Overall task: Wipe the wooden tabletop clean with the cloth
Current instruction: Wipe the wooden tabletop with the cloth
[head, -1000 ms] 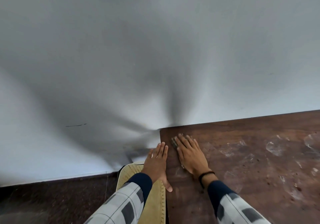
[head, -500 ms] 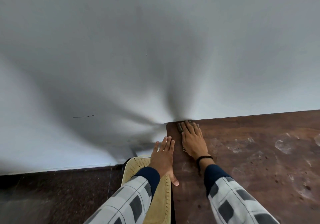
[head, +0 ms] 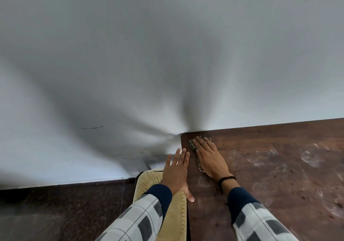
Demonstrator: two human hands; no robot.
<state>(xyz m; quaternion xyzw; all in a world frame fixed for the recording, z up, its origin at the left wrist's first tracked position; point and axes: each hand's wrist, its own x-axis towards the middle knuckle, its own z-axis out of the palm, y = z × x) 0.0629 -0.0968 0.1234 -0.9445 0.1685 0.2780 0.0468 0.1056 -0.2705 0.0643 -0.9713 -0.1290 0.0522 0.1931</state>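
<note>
Hands spread flat: right hand (head: 208,158) palm-pins the cloth (head: 192,145), likely soft and limp, near the worktop (head: 279,166) corner; left hand (head: 176,168) at its edge.

No words, labels, brand marks, numbers or signs can be read anywhere in view. The wall (head: 167,54), the wooden desk (head: 279,166), the cloth (head: 192,144) and the chair (head: 149,181) carry no legible writing.

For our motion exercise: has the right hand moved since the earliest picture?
Yes: the right hand, pressing the cloth, now lies nearer the far edge of the table.
</note>
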